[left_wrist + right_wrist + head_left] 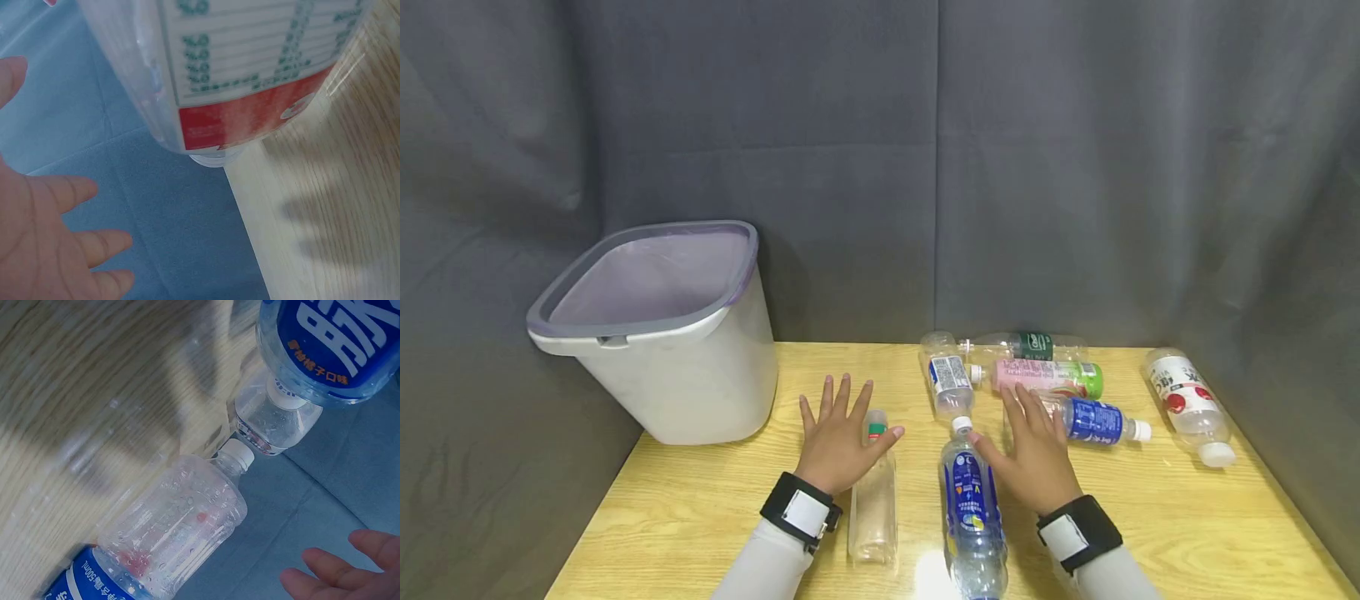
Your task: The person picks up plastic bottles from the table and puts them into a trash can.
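Note:
My left hand (838, 446) is spread with straight fingers beside a clear bottle (874, 508) lying on the table, its thumb overlapping the bottle's upper part. In the left wrist view that bottle's label (250, 119) shows green print and a red band, and the fingers (103, 249) stand apart from it. My right hand (1033, 458) is likewise spread, its thumb near the neck of a large blue-labelled bottle (973, 508). Its fingers overlap a smaller blue-labelled bottle (1093, 421) behind. In the right wrist view, fingers (331, 569) extend straight with nothing held.
A white bin (722, 392) with a grey rim stands at the back left. Toward the back lie a clear bottle (950, 379), a pink-and-green bottle (1048, 377) and a green-labelled bottle (1036, 345). A cherry-labelled bottle (1187, 400) lies at right. Grey curtains (850, 183) surround the table.

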### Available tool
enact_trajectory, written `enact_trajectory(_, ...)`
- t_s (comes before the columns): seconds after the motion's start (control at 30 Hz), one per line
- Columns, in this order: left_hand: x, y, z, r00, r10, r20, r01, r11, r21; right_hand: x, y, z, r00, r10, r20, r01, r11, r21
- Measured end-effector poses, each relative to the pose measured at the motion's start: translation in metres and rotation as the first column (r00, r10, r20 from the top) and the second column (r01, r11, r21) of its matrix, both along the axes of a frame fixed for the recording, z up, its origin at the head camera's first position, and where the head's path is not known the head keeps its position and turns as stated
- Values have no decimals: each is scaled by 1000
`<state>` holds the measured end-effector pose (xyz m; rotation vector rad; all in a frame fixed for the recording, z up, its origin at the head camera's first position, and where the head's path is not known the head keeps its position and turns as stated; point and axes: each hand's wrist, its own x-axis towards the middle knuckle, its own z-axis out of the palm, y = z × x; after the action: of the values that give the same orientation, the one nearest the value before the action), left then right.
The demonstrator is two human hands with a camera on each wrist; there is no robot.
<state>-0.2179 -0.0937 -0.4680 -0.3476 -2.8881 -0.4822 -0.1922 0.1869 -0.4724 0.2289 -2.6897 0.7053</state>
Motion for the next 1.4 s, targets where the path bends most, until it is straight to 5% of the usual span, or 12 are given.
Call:
enact_trajectory(0.3, 1, 1, 2, 1000, 0, -6, 0, 1000, -25, -9, 20, -2, 998, -12, -56, 15, 998, 54)
enact_trajectory(0.83, 7, -4, 4, 1000, 0, 8, 0, 1000, 3, -45, 89, -25, 999, -27, -30, 33, 972, 233)
enact_trajectory(1.17, 7, -4, 3, 1000, -10, 13, 10, 1000, 10, -47, 93, -34, 997, 2, -75, 20, 959, 283)
enact_trajectory(1.4, 10, -4, 9, 998, -56, 36, 52, 994, 99, -42, 80, -16, 988, 22, -152, 17, 968, 250)
